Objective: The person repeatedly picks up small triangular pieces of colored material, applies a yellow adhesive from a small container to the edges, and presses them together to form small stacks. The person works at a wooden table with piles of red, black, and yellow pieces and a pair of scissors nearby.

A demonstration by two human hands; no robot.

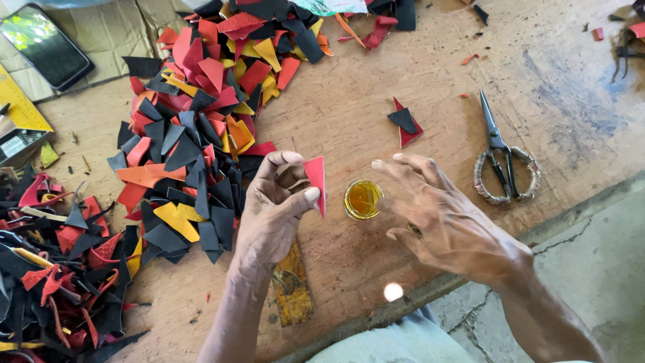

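Note:
My left hand [272,212] pinches a red triangular leather piece [316,180] between thumb and fingers, holding it upright just left of a small round jar of yellow glue [363,199]. My right hand [443,218] hovers to the right of the jar with fingers spread and nothing in it, its fingertips just above and beside the jar's rim. Both hands are over a worn wooden board [376,114].
A big heap of black, red, orange and yellow leather triangles [195,128] lies to the left. A black-on-red triangle pair [405,123] sits past the jar. Scissors [500,158] lie at the right. A phone [44,44] rests top left. Leather strips [47,282] pile at lower left.

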